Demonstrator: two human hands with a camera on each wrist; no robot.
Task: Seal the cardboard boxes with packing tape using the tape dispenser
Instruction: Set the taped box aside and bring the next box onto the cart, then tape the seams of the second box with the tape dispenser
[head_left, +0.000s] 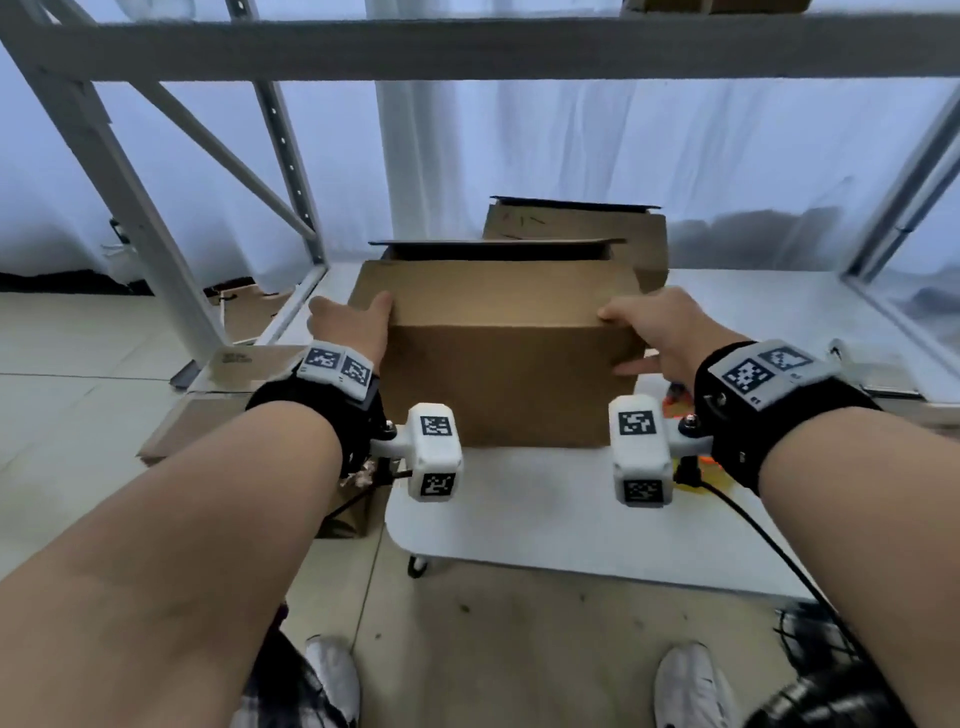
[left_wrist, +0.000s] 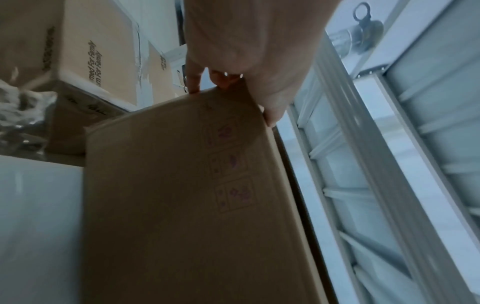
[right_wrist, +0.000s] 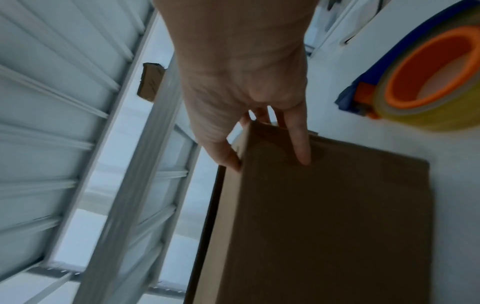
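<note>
A brown cardboard box stands on a low white table. Its near top flap is folded down, and a dark gap shows behind it under the raised far flap. My left hand grips the box's left upper edge, thumb on top and fingers down the side. My right hand grips the right upper edge the same way. The tape dispenser, blue with an orange core and a yellowish roll, lies on the table right of the box. In the head view it is mostly hidden behind my right wrist.
A second cardboard box with a raised flap stands behind the first. A grey metal rack rises at the left and overhead. Flattened cardboard lies on the floor left of the table, beside printed boxes.
</note>
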